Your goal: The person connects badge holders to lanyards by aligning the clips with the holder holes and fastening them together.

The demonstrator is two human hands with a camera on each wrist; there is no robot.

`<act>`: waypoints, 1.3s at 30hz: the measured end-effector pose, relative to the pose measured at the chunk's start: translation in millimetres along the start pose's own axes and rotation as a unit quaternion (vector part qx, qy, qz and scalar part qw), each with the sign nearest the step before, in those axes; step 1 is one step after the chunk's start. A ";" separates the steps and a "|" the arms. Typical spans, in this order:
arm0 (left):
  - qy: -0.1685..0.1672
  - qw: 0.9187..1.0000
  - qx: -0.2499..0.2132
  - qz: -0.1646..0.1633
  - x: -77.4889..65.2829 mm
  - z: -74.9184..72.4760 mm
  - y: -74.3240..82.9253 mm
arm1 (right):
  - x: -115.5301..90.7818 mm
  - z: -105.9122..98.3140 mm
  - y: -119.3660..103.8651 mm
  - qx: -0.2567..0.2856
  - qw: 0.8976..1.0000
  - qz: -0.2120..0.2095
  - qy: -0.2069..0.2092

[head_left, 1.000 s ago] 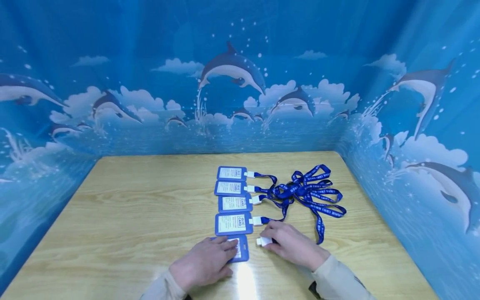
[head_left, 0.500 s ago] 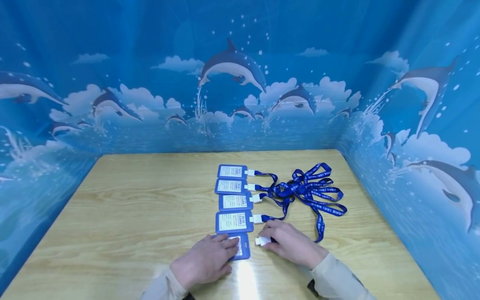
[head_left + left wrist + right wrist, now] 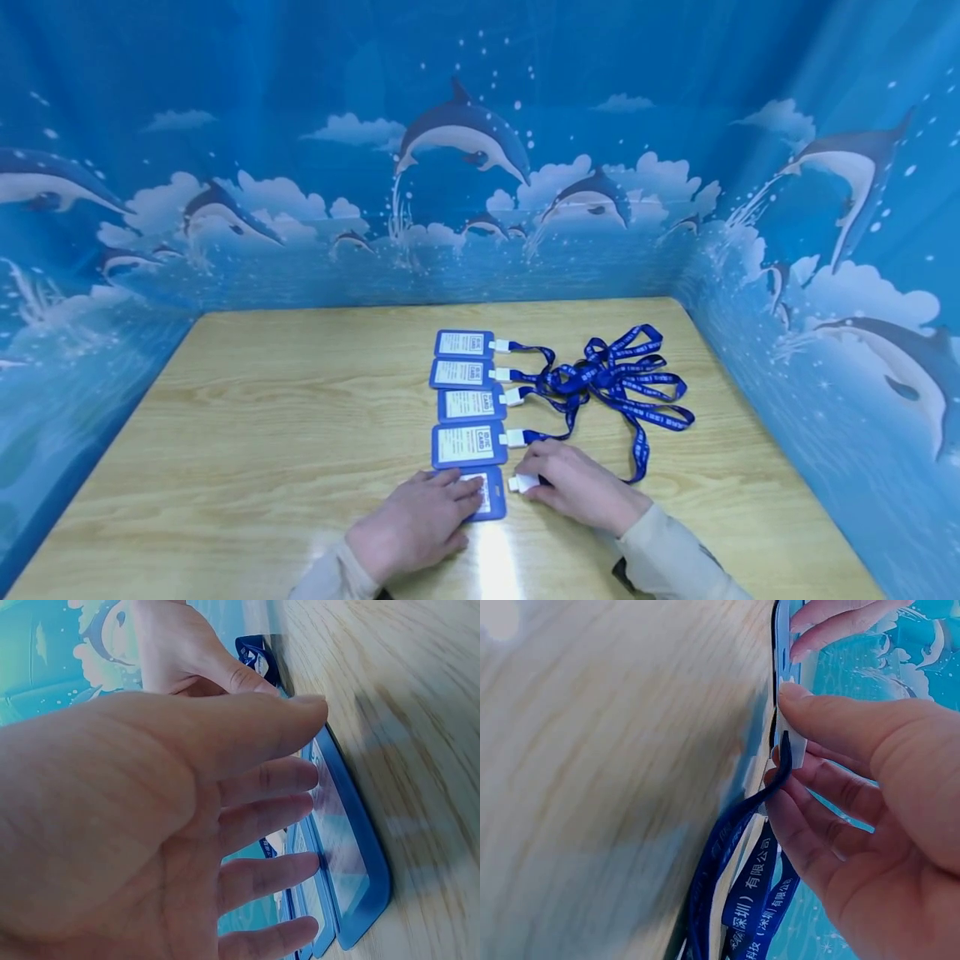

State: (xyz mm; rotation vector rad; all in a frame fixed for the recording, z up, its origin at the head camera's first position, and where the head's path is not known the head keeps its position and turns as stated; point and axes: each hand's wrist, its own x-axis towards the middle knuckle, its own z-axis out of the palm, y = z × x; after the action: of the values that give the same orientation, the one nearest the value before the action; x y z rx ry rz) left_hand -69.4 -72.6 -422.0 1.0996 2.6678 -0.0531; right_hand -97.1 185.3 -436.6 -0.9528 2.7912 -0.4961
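Observation:
My left hand (image 3: 420, 521) lies over the nearest blue badge holder (image 3: 492, 492), its fairly straight fingertips resting on the card face. In the left wrist view those fingers reach onto the holder (image 3: 360, 847) and the thumb is held off to one side. A short gap to the right, my right hand (image 3: 585, 487) pinches a white lanyard clip (image 3: 522, 483) between thumb and fingers. The clip's narrow end points at the holder's slotted edge. From the clip (image 3: 796, 754), a dark blue strap (image 3: 720, 840) with white lettering runs back under the right hand.
Several more badge holders (image 3: 467, 444) form a column beyond the left hand, each joined by a white clip to a blue lanyard. Their straps (image 3: 585, 379) lie bunched at the right of the wooden table (image 3: 285, 417). A dolphin-print curtain (image 3: 337, 275) surrounds the back and sides.
My left hand has slid the nearest badge holder slightly to the right, narrowing the gap to the clip. My right hand keeps its pinch on the clip, almost still.

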 end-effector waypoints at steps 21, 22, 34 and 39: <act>-0.007 0.999 0.044 0.015 2.8 0.3 10.3 | 3.7 3.1 -3.2 0.015 1.000 -0.027 0.003; -0.010 0.999 0.044 0.016 2.1 0.0 11.0 | 3.3 4.1 -4.3 0.011 0.999 -0.029 0.006; -0.025 0.999 0.033 0.014 -2.0 -2.4 14.1 | 5.8 6.7 -16.3 0.004 0.999 -0.023 0.027; -0.022 0.999 0.032 0.023 -1.9 1.7 17.0 | -0.7 11.8 -16.8 0.044 0.999 -0.008 0.013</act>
State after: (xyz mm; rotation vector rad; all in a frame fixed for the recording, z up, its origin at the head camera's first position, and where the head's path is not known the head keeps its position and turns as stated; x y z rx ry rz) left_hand -55.9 -62.1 -422.1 1.1644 2.6188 -0.1539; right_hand -84.2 170.2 -441.6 -0.9588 2.7597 -0.6321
